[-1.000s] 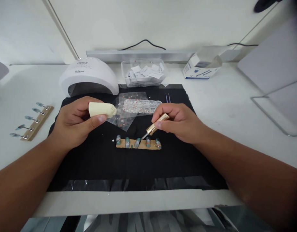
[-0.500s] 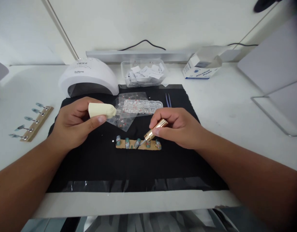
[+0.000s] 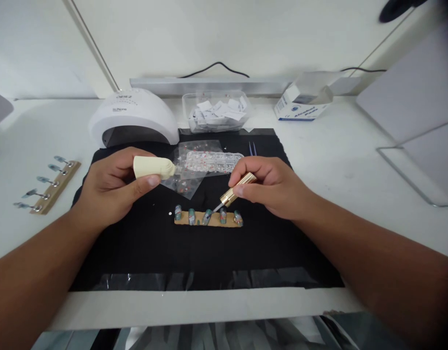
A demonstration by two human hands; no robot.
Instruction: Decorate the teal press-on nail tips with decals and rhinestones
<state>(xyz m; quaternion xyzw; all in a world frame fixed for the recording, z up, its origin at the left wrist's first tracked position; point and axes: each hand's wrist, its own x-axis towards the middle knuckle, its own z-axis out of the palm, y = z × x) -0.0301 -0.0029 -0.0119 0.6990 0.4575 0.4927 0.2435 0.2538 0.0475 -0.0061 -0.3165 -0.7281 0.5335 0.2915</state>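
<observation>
My left hand grips a cream-coloured bottle, held on its side with its neck pointing right. My right hand pinches a gold-handled brush whose tip touches the middle nail on a tan holder strip. That strip lies on a black mat and carries several green decorated nail tips.
A white nail lamp stands at the back left. Clear trays of gems, a clear box of paper pads and tweezers lie behind my hands. A second nail strip rests at left, a white carton at back right.
My right hand dipped toward the strip with the brush, then rose slightly; the tip stays on the middle nails. The left hand and bottle have hardly moved.
</observation>
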